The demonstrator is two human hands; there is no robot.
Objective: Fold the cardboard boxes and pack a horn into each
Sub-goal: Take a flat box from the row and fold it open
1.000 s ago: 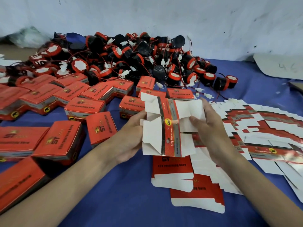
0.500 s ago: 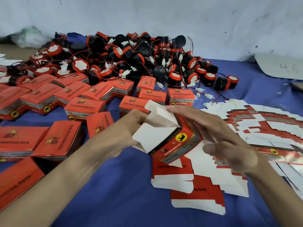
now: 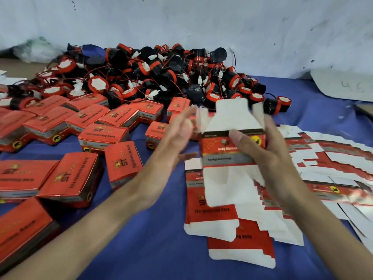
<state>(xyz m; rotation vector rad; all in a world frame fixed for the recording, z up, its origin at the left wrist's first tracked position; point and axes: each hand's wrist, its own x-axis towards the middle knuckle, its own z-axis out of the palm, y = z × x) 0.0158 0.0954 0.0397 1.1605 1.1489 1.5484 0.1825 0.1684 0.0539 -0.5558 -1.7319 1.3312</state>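
Above the middle of the desk [image 3: 153, 249], held off the blue cloth: 1 cardboard box [image 3: 217, 147], opened into a sleeve but not closed. White flaps stand open at its far end and hang loose at its near end. The red printed face is toward the camera. Inside of the box not visible.

Right hand [image 3: 270, 158] carries it alone. Thumb [image 3: 240, 139] pressed on the printed face, fingers clamped round the far side, hidden behind the card. Judged reason: a 1-handed pinch across the sleeve keeps it square and leaves both flap ends free to work.

Left hand [image 3: 175, 136] sits just left of the box, fingers straight and apart, holding nothing; heavy motion blur. Cannot tell if the fingertips touch the left flaps. Palm faces the box, forearm low over the cloth. Judged: placed to push a flap in, so the step in hand is folding, not packing.

Under and right of the box: flat blanks [image 3: 333, 158], fanned in an overlapping spread near the right hand, presumably feed stock.

Behind: the horns [image 3: 161, 77], black with red bands and trailing wires, heaped against the wall [image 3: 201, 21].

Left: closed boxes [image 3: 103, 136], many, in loose rows, some tipped on edge. Likely finished output, kept on the left hand's side.
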